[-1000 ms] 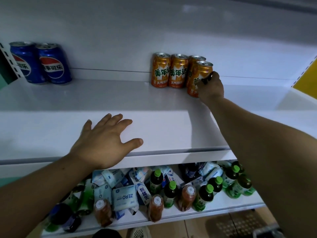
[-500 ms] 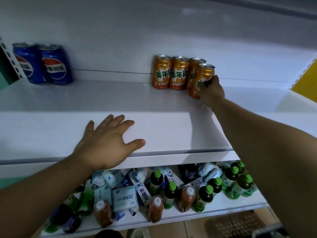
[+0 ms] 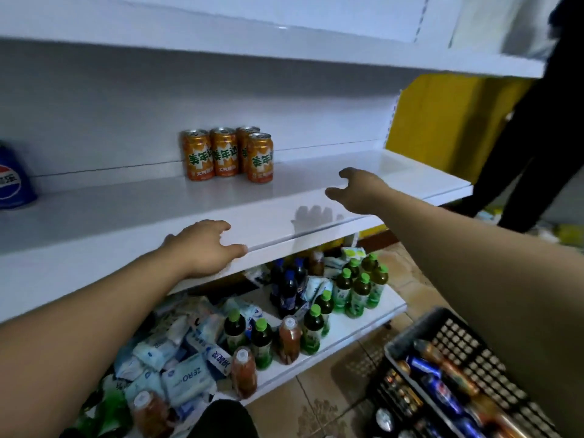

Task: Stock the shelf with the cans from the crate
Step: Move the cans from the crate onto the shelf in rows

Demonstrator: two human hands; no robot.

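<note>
Several orange cans [image 3: 227, 155] stand together at the back of the white shelf [image 3: 126, 210]; the front one [image 3: 259, 158] stands free. A blue cola can [image 3: 12, 181] shows at the far left edge. My right hand [image 3: 357, 189] hovers above the shelf, right of the orange cans, fingers loosely spread and holding nothing. My left hand [image 3: 205, 245] rests on the shelf's front edge. A black plastic crate [image 3: 448, 330] at the lower right holds blue and orange cans [image 3: 442, 380].
The lower shelf [image 3: 344, 336] carries green-capped bottles [image 3: 357, 289], orange drink bottles and white-blue packets [image 3: 186, 377]. Another person in dark clothes [image 3: 537, 147] stands at the right by a yellow panel. An upper shelf overhangs. Tiled floor lies below.
My right hand has let go of the front orange can and pulled back to the right. The view has swung right and down, bringing the crate into sight. My left hand stays on the shelf edge.
</note>
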